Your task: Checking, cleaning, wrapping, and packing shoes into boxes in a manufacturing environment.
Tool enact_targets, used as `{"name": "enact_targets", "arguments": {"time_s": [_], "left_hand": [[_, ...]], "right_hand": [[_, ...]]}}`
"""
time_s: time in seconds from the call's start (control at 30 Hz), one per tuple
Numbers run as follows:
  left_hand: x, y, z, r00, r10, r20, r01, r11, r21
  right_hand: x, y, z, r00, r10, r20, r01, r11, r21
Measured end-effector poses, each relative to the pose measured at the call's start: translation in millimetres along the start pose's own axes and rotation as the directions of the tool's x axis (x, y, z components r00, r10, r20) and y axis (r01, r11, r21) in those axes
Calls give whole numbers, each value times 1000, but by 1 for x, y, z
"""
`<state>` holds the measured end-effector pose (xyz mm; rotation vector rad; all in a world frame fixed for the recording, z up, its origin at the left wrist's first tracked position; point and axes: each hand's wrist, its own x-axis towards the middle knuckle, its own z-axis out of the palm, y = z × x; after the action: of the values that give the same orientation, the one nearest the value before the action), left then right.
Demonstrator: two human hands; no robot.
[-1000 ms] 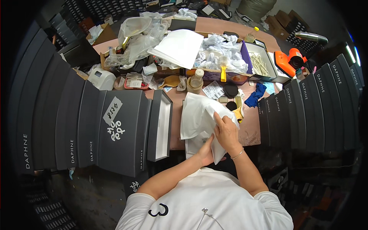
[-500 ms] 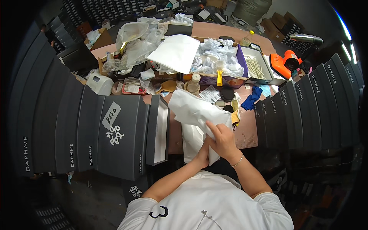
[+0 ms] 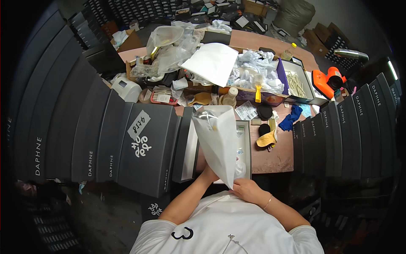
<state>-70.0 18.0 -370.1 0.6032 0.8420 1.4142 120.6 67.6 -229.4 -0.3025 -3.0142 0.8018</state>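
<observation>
A white soft bag (image 3: 218, 144) stands tilted in front of me, its wide end away from me and its narrow corner near my chest. Something silvery and shiny (image 3: 207, 114) shows at its far end; I cannot make out its kind. My left hand (image 3: 209, 175) is closed on the bag's lower left side, its fingertips hidden behind it. At the bottom corner my right hand (image 3: 251, 191) pinches the bag with bent fingers. Partly covered by the bag, an open shoe box (image 3: 248, 146) lies on the table with clear plastic pieces inside.
Dark shoe boxes (image 3: 144, 152) stand in rows on the left, and more (image 3: 334, 135) on the right. Farther back are a white sheet stack (image 3: 211, 63), a yellow brush (image 3: 258, 93), a tray of sticks (image 3: 296, 82), an orange heat tool (image 3: 325, 82) and a blue cloth (image 3: 291, 118).
The bag has swung more upright and its shiny content now shows. My right hand has dropped from the bag's middle to its bottom corner; my left hand has moved left. The open box is now uncovered.
</observation>
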Motion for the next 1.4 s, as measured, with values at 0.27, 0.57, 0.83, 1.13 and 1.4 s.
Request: {"name": "enact_targets", "arguments": {"time_s": [0.27, 0.57, 0.83, 1.13, 1.4], "left_hand": [[-15, 61, 9, 998, 8, 57, -32, 904, 426], [-23, 26, 8, 997, -77, 25, 76, 996, 41], [-21, 8, 33, 977, -188, 102, 202, 967, -157], [-25, 10, 29, 956, -246, 159, 264, 959, -105], [-34, 11, 28, 937, -291, 194, 311, 947, -78]], "right_hand": [[14, 18, -161, 724, 122, -679, 27, 978, 205], [30, 2, -116, 920, 218, -325, -204, 976, 80], [29, -23, -45, 870, -30, -492, 61, 997, 46], [24, -22, -67, 868, 254, -427, -154, 954, 256], [25, -42, -52, 961, -136, -240, 104, 984, -142]]}}
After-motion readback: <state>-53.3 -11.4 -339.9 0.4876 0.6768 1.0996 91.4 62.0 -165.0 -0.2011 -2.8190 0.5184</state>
